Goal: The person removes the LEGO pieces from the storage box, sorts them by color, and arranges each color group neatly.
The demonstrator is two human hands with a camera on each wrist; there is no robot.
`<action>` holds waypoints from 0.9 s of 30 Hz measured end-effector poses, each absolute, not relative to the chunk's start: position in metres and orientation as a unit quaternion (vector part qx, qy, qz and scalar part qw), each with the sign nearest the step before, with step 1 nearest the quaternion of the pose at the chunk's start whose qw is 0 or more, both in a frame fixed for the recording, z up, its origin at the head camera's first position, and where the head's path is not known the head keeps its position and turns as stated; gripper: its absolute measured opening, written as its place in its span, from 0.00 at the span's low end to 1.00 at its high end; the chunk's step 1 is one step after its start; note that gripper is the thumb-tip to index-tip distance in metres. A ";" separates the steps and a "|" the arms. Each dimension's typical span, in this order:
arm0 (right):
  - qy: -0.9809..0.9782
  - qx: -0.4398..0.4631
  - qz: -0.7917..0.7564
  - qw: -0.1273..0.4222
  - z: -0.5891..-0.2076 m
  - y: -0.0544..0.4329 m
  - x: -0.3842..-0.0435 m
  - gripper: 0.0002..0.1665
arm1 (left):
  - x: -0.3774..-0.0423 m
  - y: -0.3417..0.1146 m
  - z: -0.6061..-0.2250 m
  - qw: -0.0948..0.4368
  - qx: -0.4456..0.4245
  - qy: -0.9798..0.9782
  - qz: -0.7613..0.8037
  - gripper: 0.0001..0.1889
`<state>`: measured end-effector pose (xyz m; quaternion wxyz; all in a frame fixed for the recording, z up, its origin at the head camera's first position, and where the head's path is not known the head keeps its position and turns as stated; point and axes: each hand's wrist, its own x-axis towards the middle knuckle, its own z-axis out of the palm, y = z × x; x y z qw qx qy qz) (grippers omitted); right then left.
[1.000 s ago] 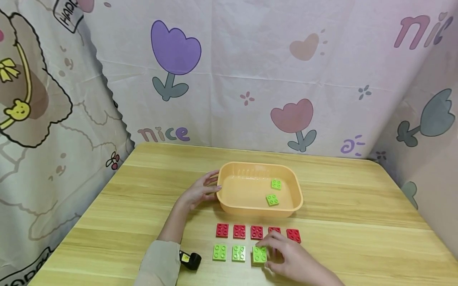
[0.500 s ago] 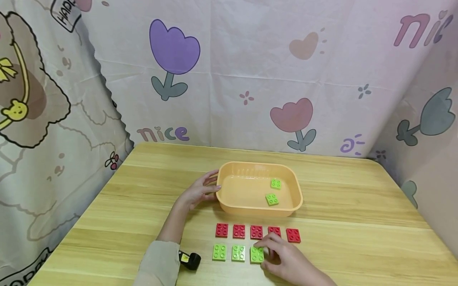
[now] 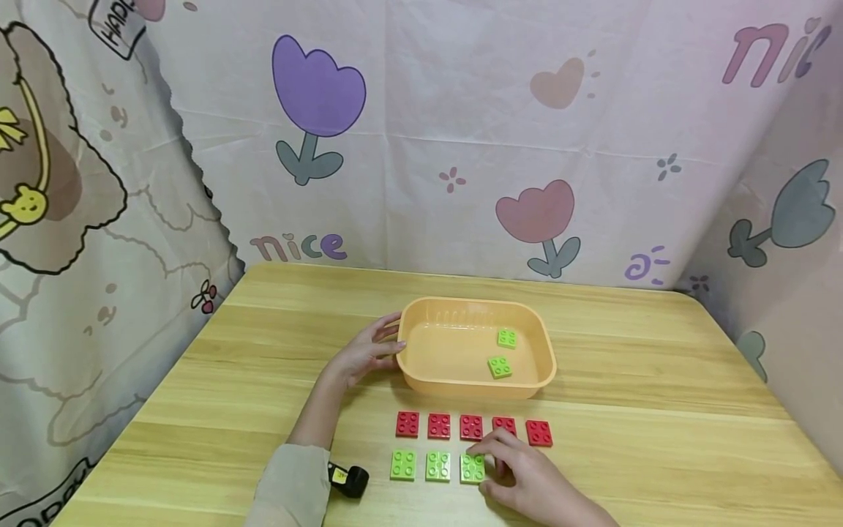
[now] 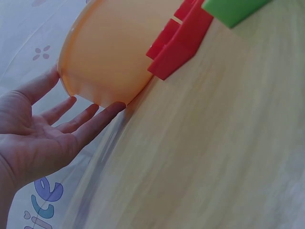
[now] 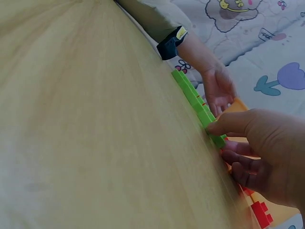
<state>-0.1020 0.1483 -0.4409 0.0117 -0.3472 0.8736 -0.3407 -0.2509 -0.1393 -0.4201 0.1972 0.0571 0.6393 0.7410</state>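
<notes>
In the head view my right hand (image 3: 523, 472) pinches a lime-green toy brick (image 3: 471, 468) between thumb and fingers, at the right end of the green row. Two more green bricks, a middle one (image 3: 437, 466) and a left one (image 3: 403, 465), lie beside it. My left hand (image 4: 45, 126) touches the left end of the orange plastic basin (image 4: 107, 52) with fairly straight fingers, its thumb at the rim. Inside the basin lie a back green brick (image 3: 506, 338) and a front green brick (image 3: 499, 367).
Between basin and green row runs a line of several red bricks (image 3: 470, 427), one partly covered by my right fingers. A black wrist-worn device (image 3: 349, 479) shows at my left forearm. The wooden table (image 3: 658, 380) ends at a printed cloth (image 3: 421, 95) behind.
The green brick in my right hand has come down slightly leftward into line with the other two. My left hand stays at the basin; the view drifts slightly.
</notes>
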 end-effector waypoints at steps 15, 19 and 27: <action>0.877 -0.343 -0.337 0.013 -0.437 0.148 -0.101 0.22 | -0.250 -0.139 -0.418 0.193 0.054 0.644 0.738 0.33; 0.870 -0.336 -0.361 0.024 -0.432 0.149 -0.100 0.22 | -0.251 -0.139 -0.419 0.194 0.055 0.643 0.739 0.34; 0.837 -0.363 -0.408 -0.037 -0.414 0.158 -0.112 0.26 | -0.251 -0.140 -0.420 0.200 0.062 0.638 0.741 0.33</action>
